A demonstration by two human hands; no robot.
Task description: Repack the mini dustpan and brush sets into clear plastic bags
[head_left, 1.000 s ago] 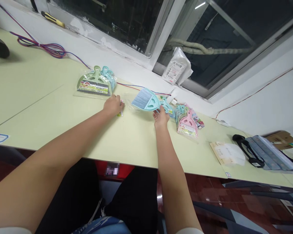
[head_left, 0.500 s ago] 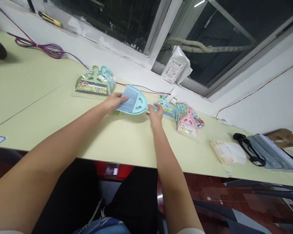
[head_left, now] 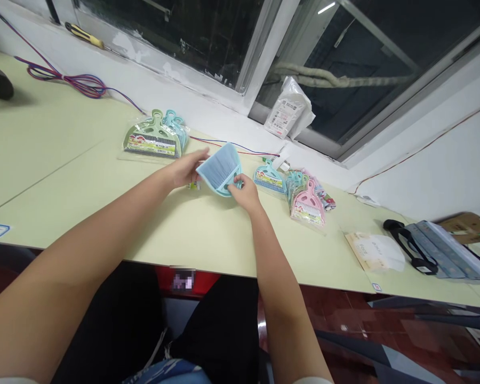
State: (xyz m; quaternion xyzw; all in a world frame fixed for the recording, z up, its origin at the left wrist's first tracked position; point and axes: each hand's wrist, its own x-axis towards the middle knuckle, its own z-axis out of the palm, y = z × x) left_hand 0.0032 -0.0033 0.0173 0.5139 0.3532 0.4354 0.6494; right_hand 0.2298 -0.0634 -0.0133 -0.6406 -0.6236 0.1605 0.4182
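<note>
A light blue dustpan with a brush (head_left: 221, 166) is held up over the pale table (head_left: 208, 234), its wide end tilted to the upper left. My right hand (head_left: 245, 193) is closed on its narrow end near the handle, the thumb on the front. My left hand (head_left: 189, 166) is beside the wide left edge, its fingers apart and partly behind it; whether it touches the edge is unclear. A small piece of printed packaging (head_left: 194, 185) shows beneath my left hand.
Bagged green set (head_left: 152, 140) lies back left, with blue ones behind it. Bagged blue (head_left: 270, 178) and pink (head_left: 309, 205) sets lie to the right. Coiled wire (head_left: 84, 84), a screwdriver (head_left: 84, 36), a white package (head_left: 288, 109) and a black strap (head_left: 412, 248) are farther out.
The blue dustpan and brush have turned, the wide end rising and the handle end dropping. My right hand has shifted left onto the body. My left hand's fingers have loosened from the bristle side.
</note>
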